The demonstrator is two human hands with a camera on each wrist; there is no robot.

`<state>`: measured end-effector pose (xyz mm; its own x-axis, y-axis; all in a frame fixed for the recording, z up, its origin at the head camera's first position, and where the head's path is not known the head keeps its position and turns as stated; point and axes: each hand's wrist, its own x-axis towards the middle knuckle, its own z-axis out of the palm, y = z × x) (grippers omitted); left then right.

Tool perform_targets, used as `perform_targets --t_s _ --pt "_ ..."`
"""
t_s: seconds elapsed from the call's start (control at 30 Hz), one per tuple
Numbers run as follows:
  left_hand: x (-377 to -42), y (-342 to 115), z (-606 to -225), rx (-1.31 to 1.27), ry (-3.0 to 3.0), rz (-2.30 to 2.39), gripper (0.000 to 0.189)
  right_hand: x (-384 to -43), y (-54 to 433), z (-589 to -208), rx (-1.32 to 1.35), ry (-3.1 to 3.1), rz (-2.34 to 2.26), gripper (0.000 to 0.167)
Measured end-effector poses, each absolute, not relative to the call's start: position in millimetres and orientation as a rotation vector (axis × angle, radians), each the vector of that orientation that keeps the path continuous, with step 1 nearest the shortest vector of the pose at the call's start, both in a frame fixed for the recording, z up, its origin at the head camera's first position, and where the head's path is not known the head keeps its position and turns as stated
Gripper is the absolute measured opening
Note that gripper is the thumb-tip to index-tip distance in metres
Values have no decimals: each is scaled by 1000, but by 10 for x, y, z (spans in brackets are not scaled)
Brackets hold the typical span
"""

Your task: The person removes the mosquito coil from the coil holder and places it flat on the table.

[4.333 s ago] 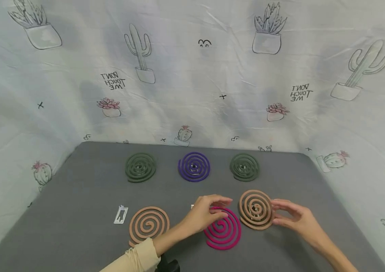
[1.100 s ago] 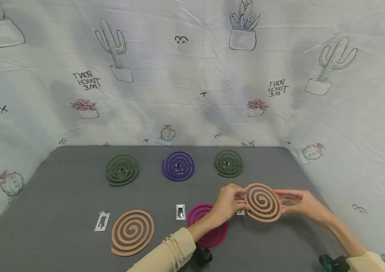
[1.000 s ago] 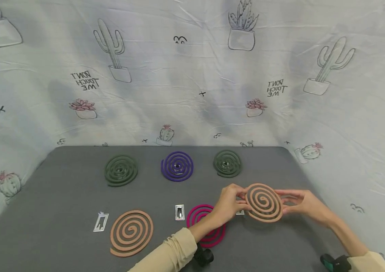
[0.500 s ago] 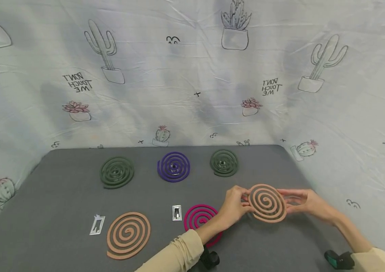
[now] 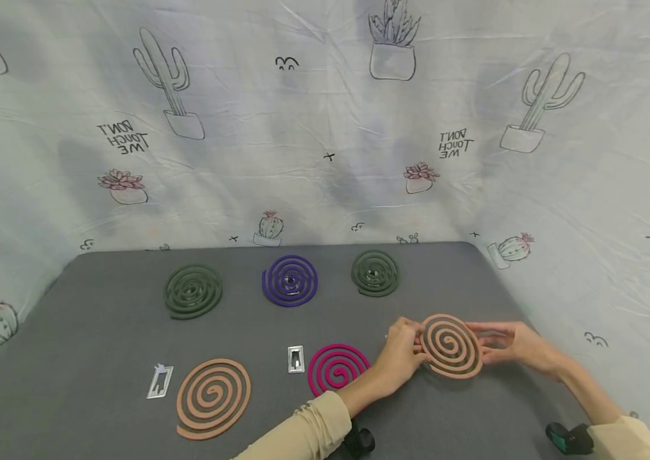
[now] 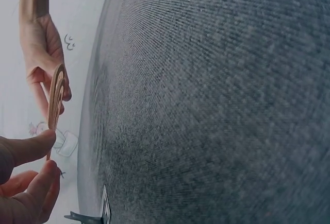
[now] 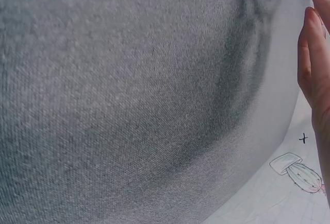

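Both hands hold a tan mosquito coil (image 5: 449, 345) between them, raised and tilted over the right part of the grey table. My left hand (image 5: 401, 358) pinches its left edge between thumb and fingers; the left wrist view shows the coil (image 6: 54, 100) almost edge-on above the left fingertips (image 6: 49, 137). At the opposite edge my right hand (image 5: 513, 345) grips with thumb and fingers. A metal coil stand (image 6: 105, 208) lies on the table below, hidden behind the left hand in the head view. Just left of that hand lies a pink coil (image 5: 339, 372), partly covered by the forearm.
Another tan coil (image 5: 213, 393) lies front left, near a metal stand (image 5: 168, 382). A second stand (image 5: 290, 361) sits beside the pink coil. Along the back are a green coil (image 5: 191, 291), a purple coil (image 5: 290, 304) and another green coil (image 5: 375, 294). Printed cloth walls (image 5: 325, 115) enclose the table.
Since the oldest frame, my left hand has moved right from over the pink coil and taken the tan coil's left edge. The coil has tilted up. Over the last second, only small shifts show.
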<state>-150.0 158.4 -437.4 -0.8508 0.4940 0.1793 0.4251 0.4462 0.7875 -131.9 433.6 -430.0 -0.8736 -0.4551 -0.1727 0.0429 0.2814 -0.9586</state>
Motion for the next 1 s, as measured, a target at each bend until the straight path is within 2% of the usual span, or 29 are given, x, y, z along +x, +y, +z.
perform_targets --t_s 0.2,0.43,0.73,0.87,1.0 --pt "-1478 1618 -4337 874 2723 1139 38 -1330 4354 -4295 -384 2151 -1588 64" --pt "-1487 1633 -4338 918 2792 1018 52 -1361 4339 -4315 -375 2236 -1503 70" --pt "-1498 1664 -4362 926 2813 926 33 -1368 4303 -4353 -443 2319 -1434 72" --pt "-1484 1667 -4383 936 2821 865 15 -1365 4272 -4380 -483 2362 -1419 71" --pt "-1469 1668 -4411 1009 2879 760 10 -1380 4240 -4387 -444 2401 -1376 72"
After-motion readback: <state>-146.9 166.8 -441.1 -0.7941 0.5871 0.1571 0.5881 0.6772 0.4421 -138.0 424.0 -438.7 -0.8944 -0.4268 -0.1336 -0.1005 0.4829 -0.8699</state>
